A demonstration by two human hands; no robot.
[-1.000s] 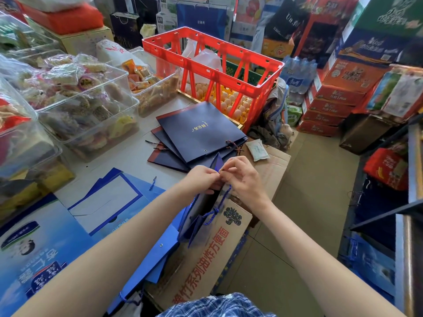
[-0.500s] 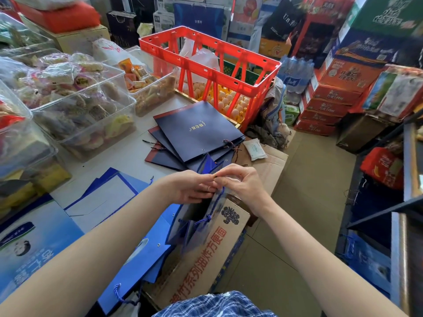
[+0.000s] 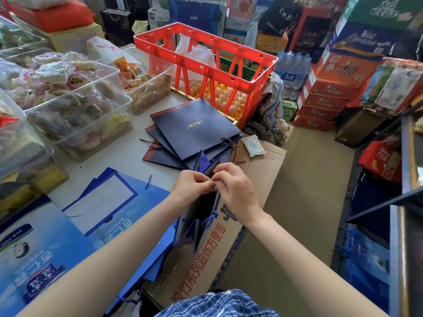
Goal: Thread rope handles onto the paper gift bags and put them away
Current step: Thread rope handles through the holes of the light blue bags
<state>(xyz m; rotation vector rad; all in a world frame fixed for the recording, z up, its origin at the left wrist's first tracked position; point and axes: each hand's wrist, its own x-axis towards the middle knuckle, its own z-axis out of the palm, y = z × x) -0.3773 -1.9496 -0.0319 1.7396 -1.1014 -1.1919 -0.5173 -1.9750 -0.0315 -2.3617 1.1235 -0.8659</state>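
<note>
Two hands meet over the near edge of the desk (image 3: 119, 156), fingertips together at the top rim of an upright dark blue gift bag (image 3: 201, 213). Left hand (image 3: 192, 184): fingers curled, pinching at the bag's rim. Right hand (image 3: 235, 186): fingers curled, pinching at the same spot; what sits between the fingertips is too small to make out, most likely the end of the blue rope handle (image 3: 209, 219), which hangs down the bag's front with a twisted knot showing. Bag stands partly open between the forearms, in front of a cardboard box (image 3: 215, 255) with red printed characters. Beyond the hands, a fanned stack of flat navy bags (image 3: 194, 131) lies on the desk, thin cords trailing from its right and left edges. Light blue flat bags (image 3: 103, 207) lie on the desk to the left. Red plastic crate (image 3: 206, 65) stands behind the navy stack, eggs visible under it. Clear plastic bins of wrapped snacks (image 3: 68, 99) sit at far left.
</note>
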